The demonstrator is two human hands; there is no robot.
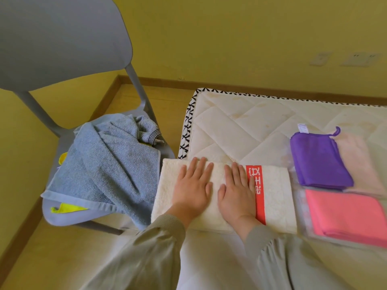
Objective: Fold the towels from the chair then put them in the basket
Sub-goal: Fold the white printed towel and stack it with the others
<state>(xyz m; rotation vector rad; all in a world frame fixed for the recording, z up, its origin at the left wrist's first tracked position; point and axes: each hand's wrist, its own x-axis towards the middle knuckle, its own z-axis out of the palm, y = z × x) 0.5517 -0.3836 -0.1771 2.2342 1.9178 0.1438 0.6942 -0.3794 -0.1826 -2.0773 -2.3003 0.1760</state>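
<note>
Left hand (192, 186) and right hand (237, 191) lie side by side, palms down, fingers straight and slightly spread, pressing flat on the folded cream towel (276, 197) at the near edge of the mattress (240, 122). The cream towel is a neat rectangle with a red band bearing white characters, partly under the right fingers. A crumpled blue towel (113, 164) lies on the grey chair (62, 49) seat, over yellow cloth (67, 207).

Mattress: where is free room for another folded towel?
Free: the bare mattress behind the white towel, between its patterned edge and the purple towel. Crowded: the right side, where the purple towel and the pink towel lie close.
</note>
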